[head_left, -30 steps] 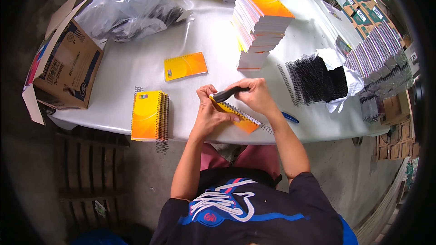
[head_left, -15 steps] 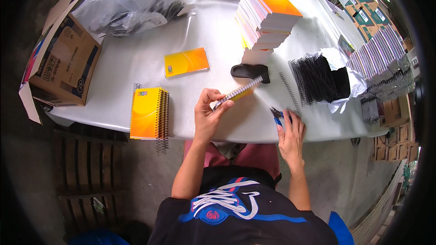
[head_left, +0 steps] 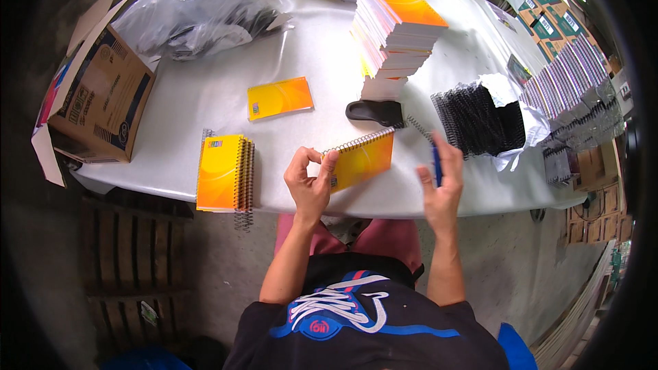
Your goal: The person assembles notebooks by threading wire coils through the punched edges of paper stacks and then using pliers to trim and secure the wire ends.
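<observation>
My left hand (head_left: 310, 181) pinches a yellow-orange notebook (head_left: 367, 159) at its left end, beside the metal-looking spiral along its top edge. The notebook is tilted above the table's near edge. To its right, my right hand (head_left: 442, 177) is closed on blue-handled pliers (head_left: 437, 163); the jaws are hard to make out. A loose dark coil (head_left: 419, 127) shows just beyond that hand, its lower part hidden. Behind the notebook lies a black, rounded object (head_left: 374, 112). At left, a stack of spiral notebooks (head_left: 221, 173) has long coil ends sticking out.
One flat notebook (head_left: 279, 98) lies mid-table. Beyond it rises a tall stack of orange-covered pads (head_left: 401, 24). Black coils (head_left: 478, 122) on white wrapping lie at right, near piled bound notebooks (head_left: 569, 82). An opened carton (head_left: 103, 103) and a plastic bag (head_left: 195, 3) stand at left.
My left hand has turned the notebook so its cover shows, and brought it slightly lower. My right hand has lifted the pliers off the table, nearer the coil.
</observation>
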Demonstrator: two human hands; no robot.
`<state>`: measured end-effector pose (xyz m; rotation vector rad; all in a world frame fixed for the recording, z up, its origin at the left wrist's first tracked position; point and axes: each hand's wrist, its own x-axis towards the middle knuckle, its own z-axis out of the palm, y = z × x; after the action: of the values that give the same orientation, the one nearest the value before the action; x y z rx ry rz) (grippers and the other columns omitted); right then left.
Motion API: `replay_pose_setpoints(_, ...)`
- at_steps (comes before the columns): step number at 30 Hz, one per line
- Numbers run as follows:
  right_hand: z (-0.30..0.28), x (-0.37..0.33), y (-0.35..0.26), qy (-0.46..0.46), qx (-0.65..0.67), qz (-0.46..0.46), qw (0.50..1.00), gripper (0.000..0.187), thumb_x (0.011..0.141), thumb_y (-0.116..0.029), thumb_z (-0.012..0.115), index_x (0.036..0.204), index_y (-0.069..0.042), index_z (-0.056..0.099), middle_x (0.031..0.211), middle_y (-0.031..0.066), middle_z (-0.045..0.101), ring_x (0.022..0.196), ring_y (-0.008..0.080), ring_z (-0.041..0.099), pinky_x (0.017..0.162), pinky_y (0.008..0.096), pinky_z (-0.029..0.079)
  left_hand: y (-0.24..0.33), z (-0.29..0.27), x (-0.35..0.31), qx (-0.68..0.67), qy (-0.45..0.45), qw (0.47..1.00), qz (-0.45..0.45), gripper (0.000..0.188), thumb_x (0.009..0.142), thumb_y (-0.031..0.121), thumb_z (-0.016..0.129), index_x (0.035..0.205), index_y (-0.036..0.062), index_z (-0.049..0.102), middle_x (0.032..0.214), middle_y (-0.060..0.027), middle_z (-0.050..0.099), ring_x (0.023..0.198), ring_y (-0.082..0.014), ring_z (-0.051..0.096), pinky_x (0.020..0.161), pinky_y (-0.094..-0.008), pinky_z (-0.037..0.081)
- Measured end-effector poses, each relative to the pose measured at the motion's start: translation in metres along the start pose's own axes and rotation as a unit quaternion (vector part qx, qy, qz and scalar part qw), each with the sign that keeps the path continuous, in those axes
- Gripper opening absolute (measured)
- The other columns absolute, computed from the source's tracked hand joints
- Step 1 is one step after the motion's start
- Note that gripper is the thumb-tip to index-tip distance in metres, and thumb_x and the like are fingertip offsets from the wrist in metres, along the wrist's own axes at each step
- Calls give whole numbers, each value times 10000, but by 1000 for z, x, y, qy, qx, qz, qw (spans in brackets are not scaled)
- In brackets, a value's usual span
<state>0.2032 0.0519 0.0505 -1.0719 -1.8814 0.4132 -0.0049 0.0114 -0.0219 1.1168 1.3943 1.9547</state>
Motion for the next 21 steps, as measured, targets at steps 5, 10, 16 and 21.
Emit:
replay_pose_setpoints(5,11,3,-47,-84,-17,-73,994,432,844,-257,645,1264,-189,570,1062,81,517,960,244,496,839,377,377,18,10,4,118,-6,992,49,180,729,16,762,851,13,629,793,-34,609,807,-131,585,757,-255,462)
replay_pose_setpoints(10,8,-7,-61,-116,-94,-60,987,403,804,-219,664,1200,-272,616,1092,61,520,1018,233,471,900,409,286,11,12,4,45,44,996,70,202,682,47,803,791,14,636,800,-75,629,843,-162,602,747,-286,467)
replay_pose_setpoints(16,9,-8,-69,-150,-132,-66,978,389,817,-237,647,1201,-282,608,1117,60,521,1069,248,465,919,437,275,24,7,0,81,32,992,92,200,660,-24,777,825,1,666,815,-77,635,873,-191,599,786,-300,465)
replay_pose_setpoints(21,7,-9,-73,-171,-139,-56,974,384,821,-250,641,1203,-274,606,1112,49,523,1075,238,459,936,436,261,39,7,-1,138,19,981,137,234,632,-54,776,843,6,692,802,-74,643,803,-171,591,732,-290,467)
